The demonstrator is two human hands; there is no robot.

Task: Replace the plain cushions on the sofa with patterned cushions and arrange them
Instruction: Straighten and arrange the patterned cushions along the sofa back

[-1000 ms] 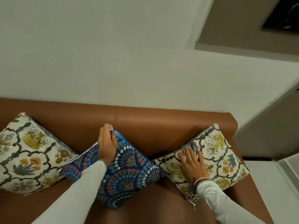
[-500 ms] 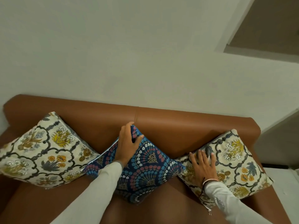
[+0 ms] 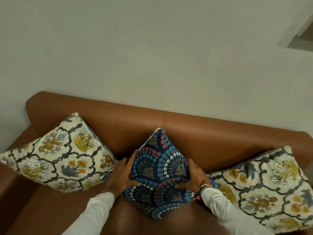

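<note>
Head view, navy fan-print cushion (image 3: 160, 168) on its corner, pinched between both hands

I cannot see the side corners of the blue cushion (image 3: 160, 168); my left hand (image 3: 121, 173) covers one and my right hand (image 3: 193, 175) covers the other. My palms are hidden against the fabric. Both sleeves run out of the bottom edge, so my arms are cut off. The right cream cushion (image 3: 271, 189) is cropped by the right and bottom edges. The left cream cushion (image 3: 57, 160) touches the left edge, its far corner lost. The sofa (image 3: 203, 133) seat is cut off below, and its right arm is out of frame. Lettering on my right sleeve is too small to read.
</note>
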